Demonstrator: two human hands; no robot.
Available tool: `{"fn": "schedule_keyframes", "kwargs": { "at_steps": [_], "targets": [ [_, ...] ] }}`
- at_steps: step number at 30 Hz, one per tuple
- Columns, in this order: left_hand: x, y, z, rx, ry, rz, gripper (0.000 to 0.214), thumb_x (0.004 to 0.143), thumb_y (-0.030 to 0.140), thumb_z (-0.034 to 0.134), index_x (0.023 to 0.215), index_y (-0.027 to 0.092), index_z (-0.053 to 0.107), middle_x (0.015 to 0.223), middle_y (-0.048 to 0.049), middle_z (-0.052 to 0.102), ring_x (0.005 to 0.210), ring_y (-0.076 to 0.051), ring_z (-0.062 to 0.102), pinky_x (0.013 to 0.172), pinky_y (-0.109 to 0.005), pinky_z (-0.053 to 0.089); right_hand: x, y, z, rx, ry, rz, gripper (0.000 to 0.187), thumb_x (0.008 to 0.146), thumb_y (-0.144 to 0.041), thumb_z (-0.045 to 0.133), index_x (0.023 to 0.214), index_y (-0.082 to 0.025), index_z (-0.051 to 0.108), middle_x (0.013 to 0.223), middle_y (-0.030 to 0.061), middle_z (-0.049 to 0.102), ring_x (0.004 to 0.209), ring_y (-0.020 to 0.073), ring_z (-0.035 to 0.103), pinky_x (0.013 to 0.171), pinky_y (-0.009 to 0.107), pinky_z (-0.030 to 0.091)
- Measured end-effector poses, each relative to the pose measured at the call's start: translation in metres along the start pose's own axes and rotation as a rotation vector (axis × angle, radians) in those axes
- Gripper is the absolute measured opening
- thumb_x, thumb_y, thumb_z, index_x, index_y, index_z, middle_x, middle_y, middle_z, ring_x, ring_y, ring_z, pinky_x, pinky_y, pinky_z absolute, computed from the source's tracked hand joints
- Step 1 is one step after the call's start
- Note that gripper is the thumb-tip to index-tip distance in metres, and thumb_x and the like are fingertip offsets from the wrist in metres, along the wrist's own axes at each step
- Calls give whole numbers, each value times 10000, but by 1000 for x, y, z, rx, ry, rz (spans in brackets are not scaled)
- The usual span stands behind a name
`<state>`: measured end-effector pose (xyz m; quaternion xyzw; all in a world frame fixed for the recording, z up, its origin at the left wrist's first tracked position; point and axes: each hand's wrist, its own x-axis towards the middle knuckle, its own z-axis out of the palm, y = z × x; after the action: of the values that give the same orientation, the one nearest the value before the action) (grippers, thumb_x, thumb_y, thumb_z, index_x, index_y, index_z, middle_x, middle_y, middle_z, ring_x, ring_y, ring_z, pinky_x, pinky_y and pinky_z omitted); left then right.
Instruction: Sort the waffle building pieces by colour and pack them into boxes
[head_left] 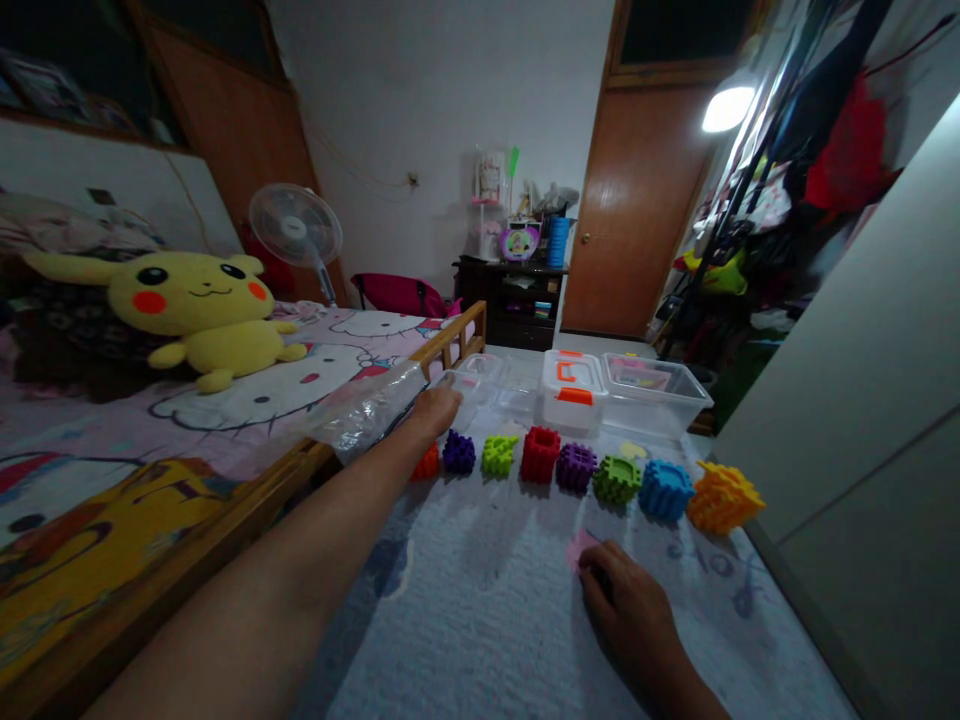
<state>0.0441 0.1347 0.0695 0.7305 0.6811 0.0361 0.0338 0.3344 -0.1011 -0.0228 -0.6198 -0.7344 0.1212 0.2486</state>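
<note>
A row of several spiky plastic blocks lies across a pale rug (480,600): orange (427,464), purple (459,452), lime (499,455), red (540,454), violet (575,466), green (616,479), blue (666,489) and orange-yellow (724,497). My left hand (435,408) reaches far forward with fingers closed around the edge of a crinkled clear plastic bag (367,410), just above the orange block. My right hand (626,595) rests on the rug with fingers curled onto a small pink piece (579,548).
Clear plastic containers (652,390) and a white lid with orange handle (574,385) sit behind the blocks. A wooden-framed bed (247,490) with a yellow plush toy (199,310) runs along the left. A grey cabinet wall (862,400) stands on the right.
</note>
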Motion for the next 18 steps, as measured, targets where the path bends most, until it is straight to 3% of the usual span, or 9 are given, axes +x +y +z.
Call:
{"fn": "schedule_keyframes", "kwargs": {
  "at_steps": [7,18],
  "targets": [
    [-15,2,-4,95,66,86,377,912,204,363,1117,148,674,1176,-160,683,1096,-302,626,890,-374,471,0,0,0,-16,2,-5,202,902,-246,421,858,-217,616,853,29,642,762,175,638,681,275,424],
    [-32,13,-9,146,143,163,345,914,170,367,1072,168,673,1113,-148,700,1071,-280,645,858,-352,491,-1,-4,-1,-67,15,-7,200,895,-233,429,866,-210,625,846,24,638,746,168,629,672,261,419]
  ]
}}
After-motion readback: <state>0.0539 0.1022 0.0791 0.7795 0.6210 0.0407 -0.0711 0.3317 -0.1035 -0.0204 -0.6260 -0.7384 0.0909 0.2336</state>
